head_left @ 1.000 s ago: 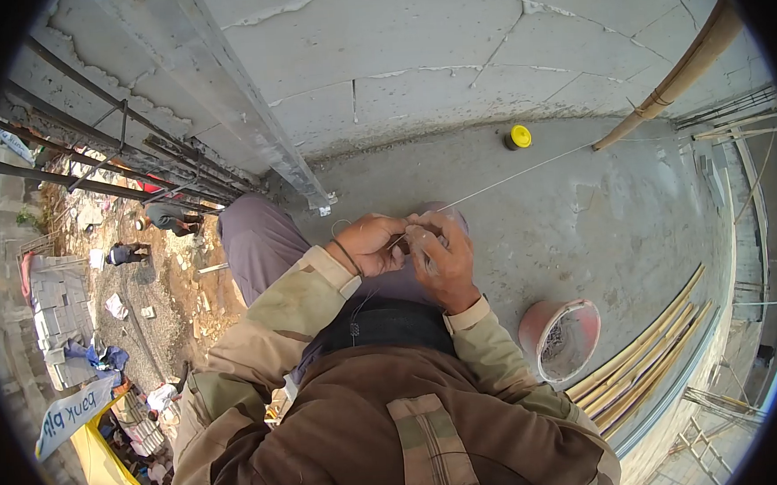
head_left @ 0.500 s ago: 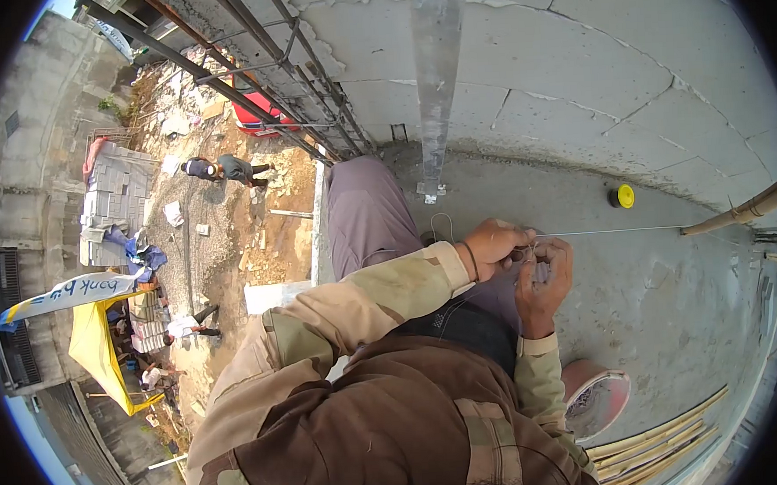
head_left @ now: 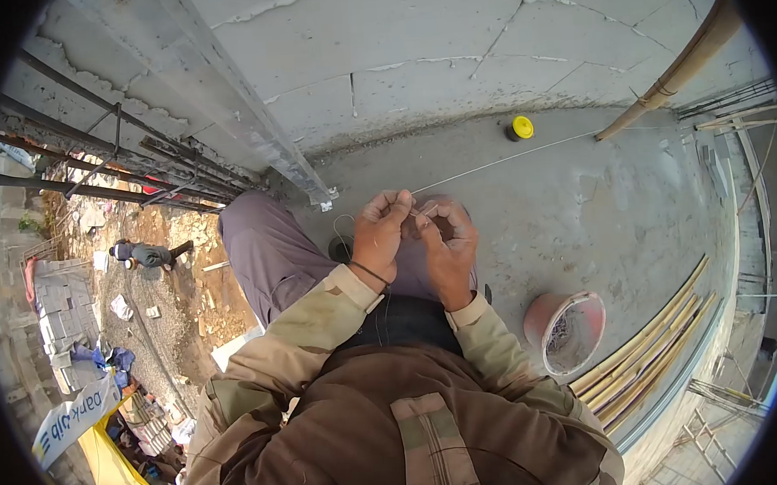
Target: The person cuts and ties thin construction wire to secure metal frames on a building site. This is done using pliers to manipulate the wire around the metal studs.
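Observation:
A thin pale string (head_left: 507, 159) stretches from my fingers to the foot of a bamboo pole (head_left: 674, 69) at upper right. My left hand (head_left: 377, 241) is closed, thumb and forefinger pinching the string. Close beside it, my right hand (head_left: 449, 248) is also closed, its fingertips pinching the string near the left ones. The exact turns of string between the fingertips are too fine to make out. A loose loop of string (head_left: 341, 217) hangs left of my left hand. Both hands are in front of my lap, over my trousers.
A yellow-topped round container (head_left: 523, 127) stands near the block wall (head_left: 395, 31). A reddish bucket (head_left: 536, 323) and bamboo poles (head_left: 645, 352) are to the right. A metal bar (head_left: 240, 92) and steel rebar (head_left: 77, 167) stand left, beside a drop to ground where a person (head_left: 149, 254) bends.
My view has turned, shifting the wall, bar and pole. Both hands appear further left in view and closer to my body's midline, still at the string. The string runs more slanted.

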